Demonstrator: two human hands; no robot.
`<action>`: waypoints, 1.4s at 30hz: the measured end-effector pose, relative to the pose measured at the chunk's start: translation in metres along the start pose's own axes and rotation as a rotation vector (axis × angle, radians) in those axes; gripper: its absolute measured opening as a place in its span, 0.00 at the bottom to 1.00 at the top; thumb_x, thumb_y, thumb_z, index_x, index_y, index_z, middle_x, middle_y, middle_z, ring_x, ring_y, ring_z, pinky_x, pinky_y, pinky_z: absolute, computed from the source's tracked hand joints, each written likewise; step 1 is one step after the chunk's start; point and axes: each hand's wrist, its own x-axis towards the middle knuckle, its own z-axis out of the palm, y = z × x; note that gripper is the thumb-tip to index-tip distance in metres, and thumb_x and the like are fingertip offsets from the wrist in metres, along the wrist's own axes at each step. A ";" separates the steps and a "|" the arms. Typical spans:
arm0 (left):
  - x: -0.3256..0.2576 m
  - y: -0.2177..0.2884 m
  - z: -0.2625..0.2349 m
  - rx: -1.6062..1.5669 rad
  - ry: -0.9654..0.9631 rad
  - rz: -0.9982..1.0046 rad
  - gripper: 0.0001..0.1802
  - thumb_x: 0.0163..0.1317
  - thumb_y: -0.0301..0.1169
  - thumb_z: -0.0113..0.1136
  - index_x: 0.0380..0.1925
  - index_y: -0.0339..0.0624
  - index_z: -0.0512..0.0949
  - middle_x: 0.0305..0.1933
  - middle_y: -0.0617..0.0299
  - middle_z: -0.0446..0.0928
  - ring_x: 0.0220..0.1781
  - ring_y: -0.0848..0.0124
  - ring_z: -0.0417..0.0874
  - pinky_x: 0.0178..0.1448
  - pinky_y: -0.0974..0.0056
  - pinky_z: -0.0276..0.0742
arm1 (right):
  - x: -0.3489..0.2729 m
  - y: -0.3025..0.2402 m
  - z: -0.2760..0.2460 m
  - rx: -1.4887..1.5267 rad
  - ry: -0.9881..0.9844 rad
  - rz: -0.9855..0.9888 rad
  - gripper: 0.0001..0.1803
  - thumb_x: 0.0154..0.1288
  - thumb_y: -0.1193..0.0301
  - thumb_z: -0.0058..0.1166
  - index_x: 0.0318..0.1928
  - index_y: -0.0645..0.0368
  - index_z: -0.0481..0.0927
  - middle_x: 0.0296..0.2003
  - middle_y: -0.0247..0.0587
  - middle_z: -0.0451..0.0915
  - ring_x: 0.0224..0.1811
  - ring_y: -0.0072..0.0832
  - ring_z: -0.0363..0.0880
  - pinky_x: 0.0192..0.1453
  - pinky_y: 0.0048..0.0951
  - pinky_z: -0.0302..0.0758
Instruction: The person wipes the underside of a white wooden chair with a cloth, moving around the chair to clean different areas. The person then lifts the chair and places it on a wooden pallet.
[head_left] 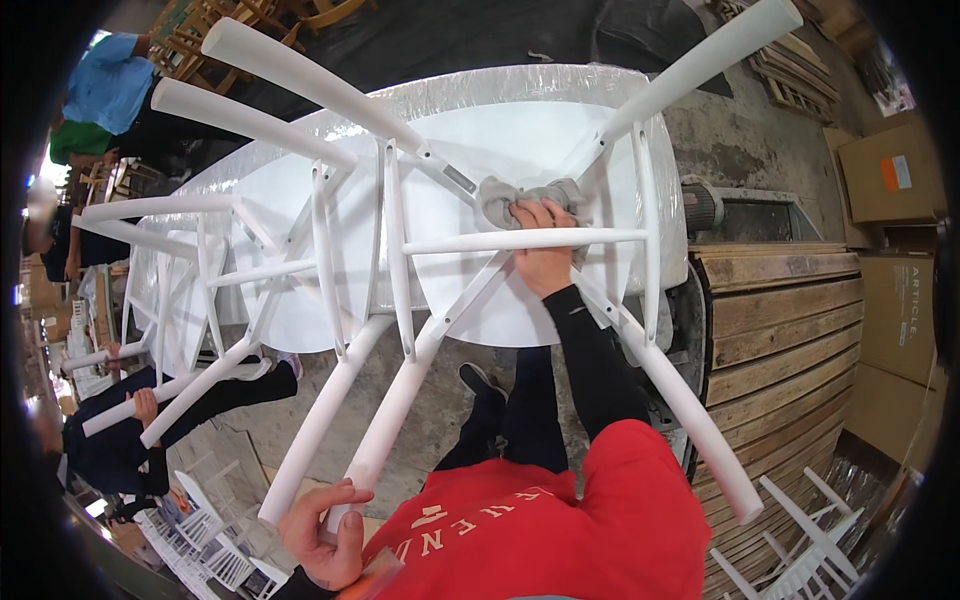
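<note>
1. Your right hand (545, 265) is closed on a crumpled grey cloth (500, 200), pressing it at the middle of the frame where the braces meet.
2. That cloth rests on an upturned white stool (520, 320) with a rounded panel and four tapered legs, at the centre of the frame; lying legs-up, it probably leaves its underside within your reach.
3. Your left hand (325, 540), lower left, is curled at the end of one leg, perhaps to steady it; you cannot tell whether it grips. Your hands are well apart.
4. A white crossbar (450, 243) passes over your right hand, limiting its room.
5. A second upturned white stool (325, 425) crowds your left side, and a co-worker's hand (145, 405) touches a leg farther left.
6. Clear plastic film (520, 85) shows beyond the panel; brown slatted wood (780, 320) and cardboard boxes (880, 290) stand at right.
</note>
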 end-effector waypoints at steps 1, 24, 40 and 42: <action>0.000 0.002 -0.002 0.018 -0.011 0.012 0.13 0.68 0.31 0.58 0.45 0.32 0.78 0.37 0.49 0.86 0.47 0.59 0.86 0.63 0.54 0.77 | 0.008 0.017 -0.006 0.016 -0.051 -0.049 0.18 0.57 0.67 0.58 0.50 0.45 0.84 0.57 0.29 0.78 0.66 0.40 0.70 0.69 0.51 0.64; 0.013 -0.006 -0.005 0.106 -0.020 0.075 0.15 0.54 0.20 0.62 0.44 0.33 0.80 0.33 0.52 0.86 0.34 0.62 0.89 0.47 0.62 0.83 | 0.108 -0.027 0.058 0.193 -0.155 -0.248 0.20 0.58 0.75 0.59 0.51 0.42 0.88 0.58 0.38 0.77 0.63 0.49 0.69 0.70 0.48 0.67; 0.013 -0.001 -0.004 0.023 -0.011 0.118 0.11 0.61 0.19 0.62 0.45 0.31 0.80 0.37 0.50 0.86 0.38 0.61 0.90 0.45 0.62 0.83 | -0.010 -0.029 -0.001 -0.112 -0.171 -0.003 0.18 0.65 0.67 0.54 0.54 0.44 0.85 0.66 0.37 0.73 0.70 0.48 0.66 0.72 0.55 0.63; 0.014 -0.008 -0.007 -0.013 -0.035 0.211 0.12 0.61 0.19 0.63 0.45 0.31 0.80 0.37 0.50 0.86 0.38 0.59 0.90 0.44 0.62 0.83 | -0.032 -0.009 -0.022 -0.256 -0.202 -0.106 0.20 0.65 0.66 0.55 0.58 0.45 0.82 0.65 0.43 0.73 0.70 0.51 0.67 0.73 0.54 0.61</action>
